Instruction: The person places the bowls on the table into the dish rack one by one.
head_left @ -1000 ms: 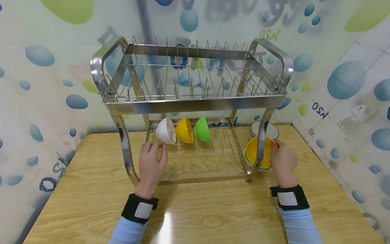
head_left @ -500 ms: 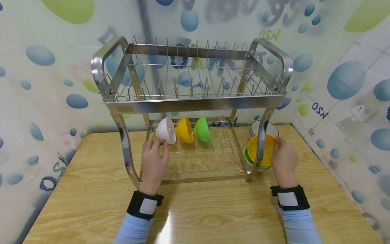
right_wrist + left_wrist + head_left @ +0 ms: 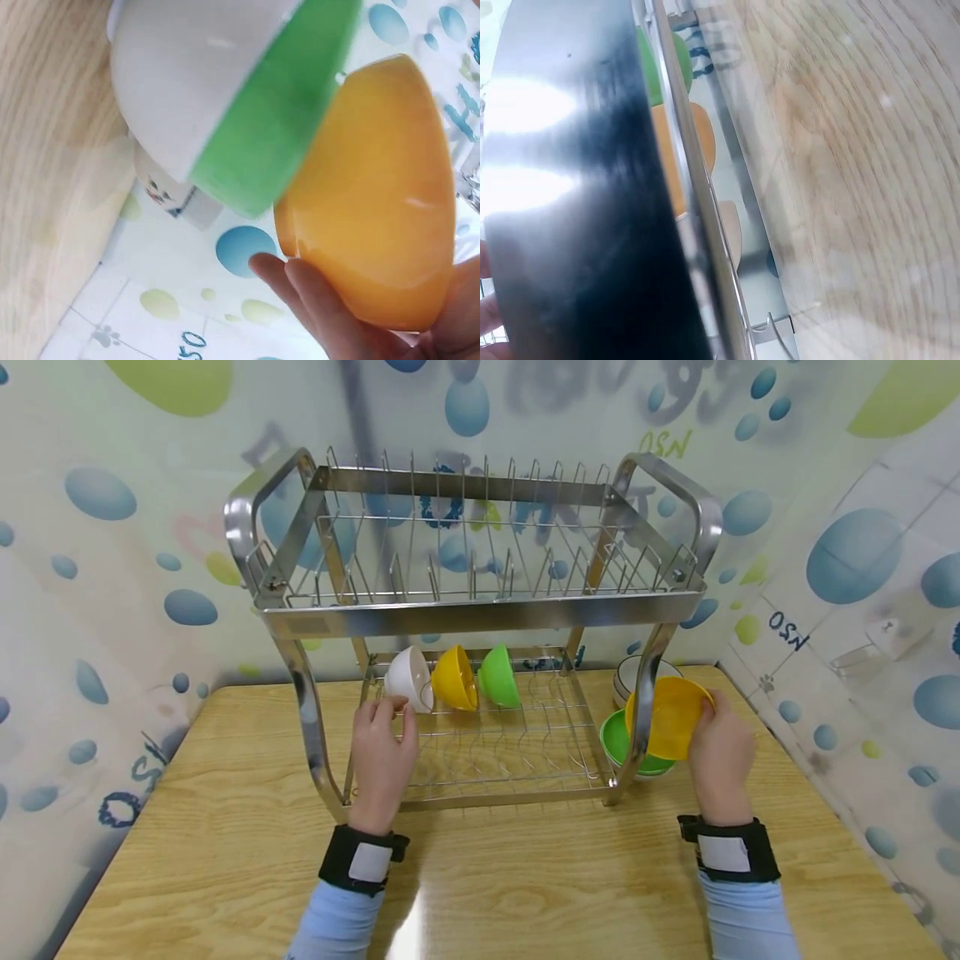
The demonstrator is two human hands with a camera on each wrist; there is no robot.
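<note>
My right hand point(image 3: 722, 760) grips the rim of a yellow bowl point(image 3: 678, 718), tilted and held above a green bowl point(image 3: 615, 739) beside the rack's right side. In the right wrist view, fingers support the yellow bowl point(image 3: 382, 202) next to the green-and-white bowl point(image 3: 262, 127). My left hand point(image 3: 384, 764) has loosely curled fingers by a small white bowl point(image 3: 408, 679); contact is unclear. Small yellow point(image 3: 452, 678) and green point(image 3: 498, 677) bowls stand on edge beside it on the lower tier. A metal strip mostly hides that hand's fingers point(image 3: 489, 315) in the left wrist view.
The two-tier metal dish rack point(image 3: 480, 617) stands on a wooden table point(image 3: 510, 885). Its right front leg point(image 3: 643, 714) crosses in front of the bowls. A dark-rimmed white bowl point(image 3: 624, 680) sits behind the green one. Patterned walls border the table's back and right.
My right hand has raised the yellow bowl out of the green bowl, moving it up and right and exposing the green interior. My left hand has shifted slightly up and right.
</note>
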